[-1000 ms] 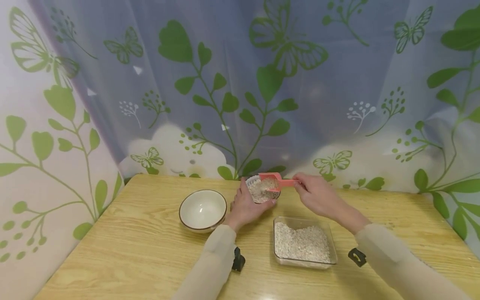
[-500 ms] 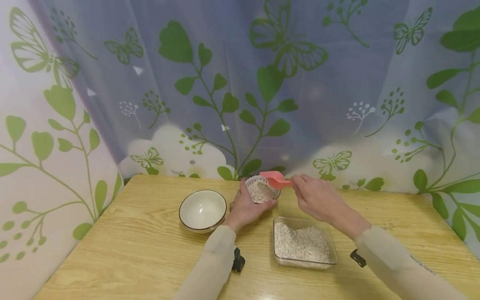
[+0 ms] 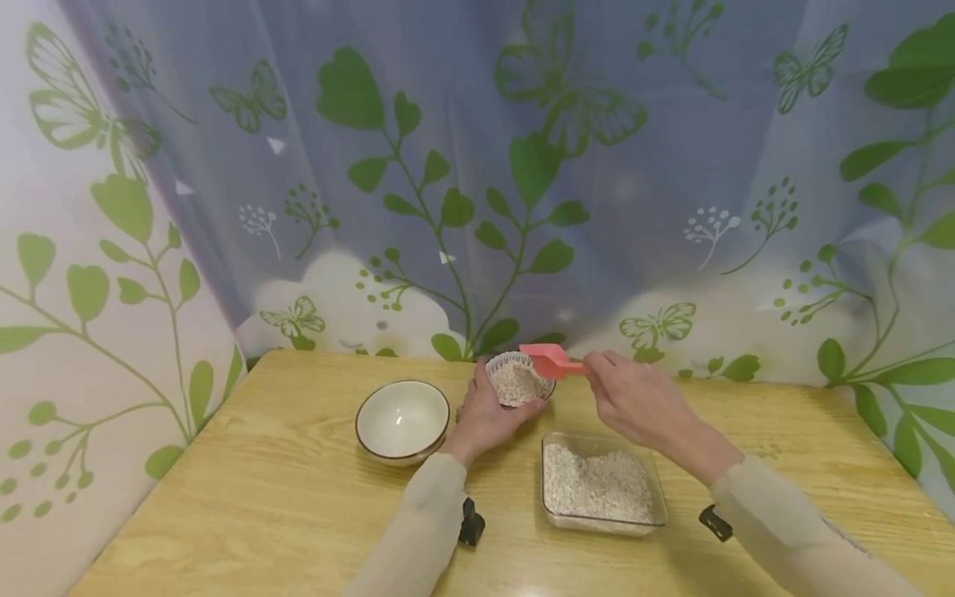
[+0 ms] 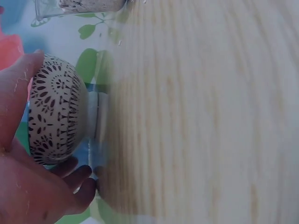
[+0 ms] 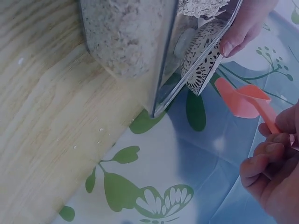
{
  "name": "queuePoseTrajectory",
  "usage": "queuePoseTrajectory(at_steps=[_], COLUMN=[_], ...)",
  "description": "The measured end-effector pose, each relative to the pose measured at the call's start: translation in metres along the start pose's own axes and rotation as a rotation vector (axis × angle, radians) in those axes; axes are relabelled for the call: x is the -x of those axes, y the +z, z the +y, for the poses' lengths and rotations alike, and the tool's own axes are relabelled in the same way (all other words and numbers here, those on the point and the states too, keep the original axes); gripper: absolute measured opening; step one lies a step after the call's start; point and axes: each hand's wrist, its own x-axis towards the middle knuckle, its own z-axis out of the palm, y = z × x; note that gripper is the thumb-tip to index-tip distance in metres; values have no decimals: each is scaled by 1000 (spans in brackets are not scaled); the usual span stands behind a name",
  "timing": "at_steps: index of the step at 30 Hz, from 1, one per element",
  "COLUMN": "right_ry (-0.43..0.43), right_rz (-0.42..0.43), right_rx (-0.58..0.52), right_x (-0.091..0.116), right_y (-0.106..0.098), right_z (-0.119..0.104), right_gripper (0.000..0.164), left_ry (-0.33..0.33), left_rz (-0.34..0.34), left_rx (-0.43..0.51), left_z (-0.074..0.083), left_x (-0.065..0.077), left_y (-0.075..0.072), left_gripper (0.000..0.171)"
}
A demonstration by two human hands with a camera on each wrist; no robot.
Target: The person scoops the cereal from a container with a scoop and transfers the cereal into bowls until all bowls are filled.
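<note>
My left hand (image 3: 488,419) holds a small bowl with a dark pattern (image 4: 56,109) from its near left side, the thumb at the rim and the fingers round the far side. Oat flakes (image 3: 516,384) lie inside this bowl. With curled fingers, my right hand (image 3: 634,396) grips the handle of a pink scoop (image 3: 548,361). The scoop is tipped over the bowl's right rim, its back facing up. In the right wrist view the scoop (image 5: 245,100) appears beside the bowl, apart from the clear box.
A clear rectangular box (image 3: 604,524) of oat flakes stands at the front right, with a hollow at its back. Left of my left hand is a larger cream bowl with a brown rim (image 3: 403,419). A printed curtain (image 3: 477,207) hangs behind the wooden table (image 3: 261,497).
My right hand has turned the scoop from lying open side up with oats in it to tipped over the bowl. The left hand and the patterned bowl stay in place.
</note>
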Motion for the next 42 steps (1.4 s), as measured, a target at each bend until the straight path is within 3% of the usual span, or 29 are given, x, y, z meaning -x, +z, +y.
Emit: queuePoseTrajectory(at_steps=[3,9,13,18,22,29,37,42], right_ry=[93,366,500,612,656,716,660,669], right_rz=[-49,-180,-217,-248,-260,-274,-260,-265], right_rx=[-85,-391,-608,-913,-1060,-1133,-1251,-1243], right_x=[3,8,13,22,30,43,58,65], right_y=[-4,-15,-21,-27,-31,-36,-39,-42], right_z=[-2,1,7,13,17,23,30,32], right_gripper=[14,22,27,31,29,22,27,27], left_ry=[23,113,172,193,225,263,244,262], left_rz=[13,63,26,-36,-60,-93,-146,-176], left_rx=[2,-6,-4,2,32,82,80,98], left_z=[1,9,18,26,30,34,35,32], left_x=[5,15,24,35,42,56,69,74], left_y=[-2,-7,-12,-19,-22,-25,-24,-20], left_gripper=[120,114,110,106,100,92,93,91])
